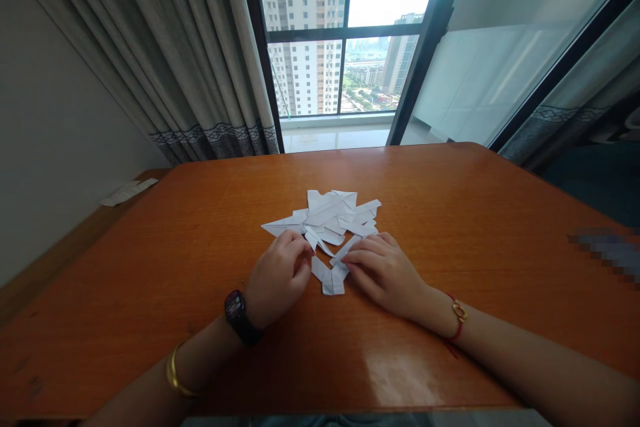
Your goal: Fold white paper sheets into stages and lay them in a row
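Note:
A pile of white folded paper pieces (327, 210) lies in the middle of the wooden table. Just in front of it is a Y-shaped folded paper (333, 282), spread flat with its stem toward me. My left hand (283, 270) is closed, thumb and fingertips pinched at the left arm of that paper. At the other side, my right hand (385, 273) has its fingers bent together, with thumb and fingertips on the paper's right arm. The fingers partly cover the edges they grip. Part of the pile sits right behind both hands.
The glossy brown table (175, 280) reaches toward a window (345, 33) and a grey curtain (200, 47). Some white paper (129, 192) lies on a ledge at the left. A blurred patch (607, 250) hides something at the right edge of the table.

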The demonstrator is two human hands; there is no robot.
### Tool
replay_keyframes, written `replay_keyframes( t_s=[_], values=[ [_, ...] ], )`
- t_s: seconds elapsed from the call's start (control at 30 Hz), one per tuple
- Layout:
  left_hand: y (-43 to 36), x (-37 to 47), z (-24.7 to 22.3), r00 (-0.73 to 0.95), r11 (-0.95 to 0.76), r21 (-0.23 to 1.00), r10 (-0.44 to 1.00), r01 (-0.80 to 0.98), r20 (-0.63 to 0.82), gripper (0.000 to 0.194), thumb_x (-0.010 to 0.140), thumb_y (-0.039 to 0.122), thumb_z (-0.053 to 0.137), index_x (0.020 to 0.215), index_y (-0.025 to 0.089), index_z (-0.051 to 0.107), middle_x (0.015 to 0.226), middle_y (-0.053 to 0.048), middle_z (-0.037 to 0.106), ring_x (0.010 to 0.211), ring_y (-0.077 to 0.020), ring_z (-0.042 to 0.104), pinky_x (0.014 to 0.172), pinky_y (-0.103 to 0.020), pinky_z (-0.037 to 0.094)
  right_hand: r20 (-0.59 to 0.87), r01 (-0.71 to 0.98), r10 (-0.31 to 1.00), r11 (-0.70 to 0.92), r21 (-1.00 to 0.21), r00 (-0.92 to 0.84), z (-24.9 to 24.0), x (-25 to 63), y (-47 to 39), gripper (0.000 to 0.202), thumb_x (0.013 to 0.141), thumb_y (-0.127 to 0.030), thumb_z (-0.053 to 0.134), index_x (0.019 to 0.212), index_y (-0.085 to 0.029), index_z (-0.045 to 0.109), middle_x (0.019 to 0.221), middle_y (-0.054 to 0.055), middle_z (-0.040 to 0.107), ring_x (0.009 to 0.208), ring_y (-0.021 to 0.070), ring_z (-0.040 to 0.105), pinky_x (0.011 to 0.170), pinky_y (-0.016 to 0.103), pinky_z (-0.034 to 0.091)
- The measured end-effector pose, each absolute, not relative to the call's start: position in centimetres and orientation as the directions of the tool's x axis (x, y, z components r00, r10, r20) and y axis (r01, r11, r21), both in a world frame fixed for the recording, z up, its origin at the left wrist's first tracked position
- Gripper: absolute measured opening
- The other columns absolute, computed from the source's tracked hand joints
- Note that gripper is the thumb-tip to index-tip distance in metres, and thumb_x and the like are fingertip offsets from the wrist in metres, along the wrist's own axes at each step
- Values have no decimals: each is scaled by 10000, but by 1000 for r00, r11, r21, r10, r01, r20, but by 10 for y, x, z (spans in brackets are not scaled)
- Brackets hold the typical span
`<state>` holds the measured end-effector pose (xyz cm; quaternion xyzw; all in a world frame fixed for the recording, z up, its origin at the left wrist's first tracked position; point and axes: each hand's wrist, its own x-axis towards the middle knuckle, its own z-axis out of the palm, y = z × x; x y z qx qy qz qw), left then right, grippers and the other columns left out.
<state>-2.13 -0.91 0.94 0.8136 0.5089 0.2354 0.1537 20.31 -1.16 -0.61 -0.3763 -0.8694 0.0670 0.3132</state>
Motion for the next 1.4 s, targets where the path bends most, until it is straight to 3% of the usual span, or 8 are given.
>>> replay_keyframes(
  t_s=[0.13,0.27,0.7,0.9,1.03,1.1,1.27,1.4],
  values=[
    [-3,-26,7,505,-578,304,813,757,289,318,830,70,446,1003,240,652,1394,-21,443,1207,-250,422,1013,-429,347,459,618,713,696,-367,-530,-6,203,-12,162,883,-186,518,965,-195,656,949,52,668,860,191,549,805,369,342],
    [-4,-26,3,584,-627,204,776,752,237,368,861,94,435,1135,261,616,1481,-7,350,1253,-264,383,1024,-465,325,439,630,726,683,-370,-529,-7,203,-12,172,883,-194,517,987,-208,653,988,55,666,888,196,554,818,373,346],
    [-3,-24,-1,623,-642,249,766,726,157,398,809,55,435,1096,279,597,1329,-19,542,1207,-228,464,989,-478,283,260,832,864,493,-255,-432,-14,200,-11,306,906,-375,490,1163,-269,616,1363,80,499,1184,316,403,941,516,283],
    [-4,-24,0,584,-641,245,765,727,271,310,850,84,427,1039,252,608,1362,-29,501,1237,-214,439,1023,-442,290,267,813,855,510,-281,-444,-10,199,-10,353,933,-351,442,1240,-221,559,1353,86,516,1170,284,429,937,478,293],
    [-3,-25,6,497,-627,261,758,734,423,308,887,121,409,1143,211,553,1401,-73,446,1259,-211,406,1037,-403,303,342,782,832,540,-311,-437,-8,201,-10,419,948,-312,416,1352,-211,454,1384,85,482,1193,258,412,951,443,289],
    [-2,-25,8,470,-620,270,756,737,455,312,904,151,413,1191,200,525,1353,-82,496,1228,-204,434,1024,-389,315,342,773,825,552,-314,-450,-7,201,-11,426,942,-321,431,1356,-224,453,1376,77,491,1185,260,411,953,443,284],
    [-2,-25,5,530,-601,260,794,756,296,217,913,213,448,1042,244,620,1133,-37,651,1088,-208,531,972,-421,313,271,794,845,529,-301,-460,-8,200,-12,309,916,-398,477,1183,-310,607,1361,53,502,1170,288,410,950,483,275],
    [-4,-23,3,549,-587,280,809,759,208,236,920,219,432,1068,247,614,1140,-41,654,1097,-207,529,1003,-460,253,240,797,837,544,-262,-493,-9,199,-11,341,925,-399,458,1224,-292,583,1382,74,484,1190,303,393,950,506,271]
  ],
)
